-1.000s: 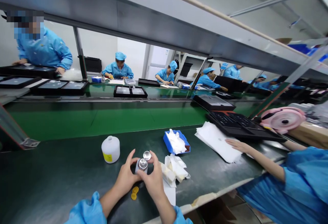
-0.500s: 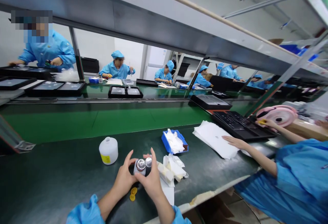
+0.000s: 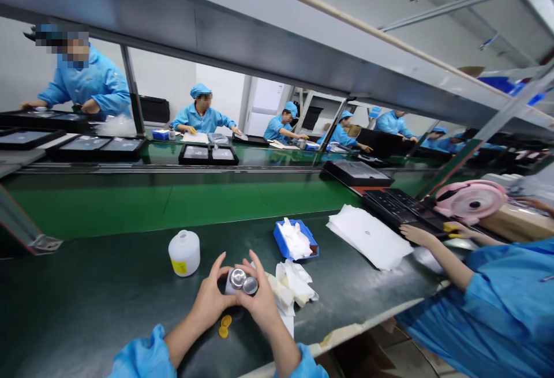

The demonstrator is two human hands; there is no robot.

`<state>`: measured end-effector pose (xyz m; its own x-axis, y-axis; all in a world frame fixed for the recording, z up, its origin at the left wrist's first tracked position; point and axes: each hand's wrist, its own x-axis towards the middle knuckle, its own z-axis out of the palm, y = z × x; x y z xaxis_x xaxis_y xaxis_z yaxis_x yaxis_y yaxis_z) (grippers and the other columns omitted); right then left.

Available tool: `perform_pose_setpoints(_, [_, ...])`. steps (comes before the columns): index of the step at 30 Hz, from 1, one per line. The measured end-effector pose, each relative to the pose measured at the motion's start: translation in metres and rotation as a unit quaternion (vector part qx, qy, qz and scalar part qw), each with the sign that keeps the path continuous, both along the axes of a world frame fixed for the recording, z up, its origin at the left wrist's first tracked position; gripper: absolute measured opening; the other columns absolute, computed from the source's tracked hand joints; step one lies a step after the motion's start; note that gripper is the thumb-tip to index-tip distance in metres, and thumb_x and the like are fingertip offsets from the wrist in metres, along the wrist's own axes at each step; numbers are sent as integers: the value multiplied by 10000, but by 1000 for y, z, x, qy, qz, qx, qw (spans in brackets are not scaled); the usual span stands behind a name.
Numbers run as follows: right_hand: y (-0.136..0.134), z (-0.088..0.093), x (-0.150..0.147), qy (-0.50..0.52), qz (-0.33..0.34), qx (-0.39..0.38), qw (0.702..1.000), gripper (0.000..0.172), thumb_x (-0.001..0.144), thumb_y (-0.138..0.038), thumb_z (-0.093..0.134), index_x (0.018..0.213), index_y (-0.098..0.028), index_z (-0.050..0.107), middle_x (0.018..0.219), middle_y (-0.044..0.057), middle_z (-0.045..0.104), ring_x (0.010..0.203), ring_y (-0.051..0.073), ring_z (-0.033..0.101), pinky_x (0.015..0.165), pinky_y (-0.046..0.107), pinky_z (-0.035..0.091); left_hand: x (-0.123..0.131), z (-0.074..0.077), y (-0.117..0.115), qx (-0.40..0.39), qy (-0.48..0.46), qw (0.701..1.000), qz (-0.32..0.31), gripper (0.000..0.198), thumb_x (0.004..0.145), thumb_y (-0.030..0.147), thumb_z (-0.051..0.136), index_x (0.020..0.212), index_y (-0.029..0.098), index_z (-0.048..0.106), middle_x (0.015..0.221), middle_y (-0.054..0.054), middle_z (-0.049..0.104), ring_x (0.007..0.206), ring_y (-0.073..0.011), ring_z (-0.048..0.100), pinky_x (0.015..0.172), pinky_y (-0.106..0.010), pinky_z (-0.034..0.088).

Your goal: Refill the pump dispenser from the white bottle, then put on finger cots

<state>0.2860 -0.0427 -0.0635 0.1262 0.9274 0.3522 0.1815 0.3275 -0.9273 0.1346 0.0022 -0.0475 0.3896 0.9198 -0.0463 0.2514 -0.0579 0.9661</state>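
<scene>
Between my two hands is a small pump dispenser bottle (image 3: pixel 238 278) with a round metal top. Its hinged metal lid (image 3: pixel 250 285) stands open on the right side. My left hand (image 3: pixel 211 297) is curled around the bottle's left side, and my right hand (image 3: pixel 262 304) wraps the right, by the lid. The thumbs meet at the near side, so most of the body is hidden. Small yellow rubber pieces (image 3: pixel 224 326), like rolled finger cots, lie on the dark bench below my hands. Beyond them, to the left, a white plastic bottle (image 3: pixel 184 253) with a yellow label stands upright.
A blue bin (image 3: pixel 318 251) of white wipes and some crumpled white cloths (image 3: pixel 295 281) sit to the right. Farther right are white sheets (image 3: pixel 366 236) and a black tray (image 3: pixel 398 208), where a co-worker's hands (image 3: pixel 418 235) are. A green conveyor (image 3: pixel 216 193) runs behind; several co-workers sit across it.
The bottle has turned slightly in my hands, and its lid shows flatter and lower, beside the metal top. The co-worker's near hand has moved from the white sheets to the black tray.
</scene>
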Motion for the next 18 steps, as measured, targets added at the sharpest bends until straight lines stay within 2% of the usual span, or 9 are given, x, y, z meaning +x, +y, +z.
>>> perform_pose_setpoints(3, [2, -3, -4, -47, -62, -2, 997, 851, 636, -247, 680, 1424, -185, 366, 1134, 96, 649, 1284, 317, 470, 1124, 526, 290, 0, 3, 0, -2, 4, 1000, -3, 1135, 546, 261, 781, 1485, 289, 145, 1270, 24, 599, 1193, -93, 570, 1208, -308, 376])
perform_pose_setpoints(5, [3, -4, -10, -64, -117, -4, 991, 851, 626, -281, 725, 1406, -174, 403, 1060, 86, 645, 1224, 328, 502, 1086, 514, 332, 0, 5, 0, -4, 9, 1000, -2, 1134, 538, 221, 761, 1486, 289, 141, 1261, 25, 599, 1179, -93, 569, 1197, -307, 382])
perform_pose_setpoints(7, [2, -4, -14, -73, -144, 1, 987, 849, 627, -286, 725, 1407, -173, 411, 1045, 78, 622, 1169, 317, 526, 1055, 491, 361, 1, 6, -1, -1, 12, 1000, 1, 1104, 553, 202, 725, 1486, 283, 141, 1257, 23, 596, 1176, -90, 564, 1191, -306, 382])
perform_pose_setpoints(10, [-1, 0, -12, -75, -96, 12, 992, 909, 620, -235, 698, 1457, -199, 346, 1210, 92, 567, 1179, 285, 524, 1059, 451, 374, 1, 6, -2, 6, 14, 1000, 3, 1047, 584, 192, 671, 1486, 286, 147, 1263, 20, 589, 1172, -87, 560, 1178, -305, 387])
perform_pose_setpoints(13, [-4, 5, -5, -66, -40, 3, 997, 866, 631, -186, 639, 1448, -225, 355, 1285, 91, 559, 1241, 280, 501, 1101, 464, 338, 1, 5, 0, 4, 17, 1000, -1, 1068, 578, 194, 687, 1487, 303, 137, 1263, 21, 588, 1165, -94, 563, 1165, -307, 395])
perform_pose_setpoints(18, [-3, 12, -11, -95, -94, 16, 991, 765, 635, -230, 672, 1360, -203, 428, 1110, 70, 652, 1210, 335, 521, 1154, 610, 149, 0, 0, 3, 5, 14, 1000, -7, 1102, 579, 295, 732, 1481, 307, 98, 1277, 22, 581, 1176, -103, 567, 1181, -311, 390])
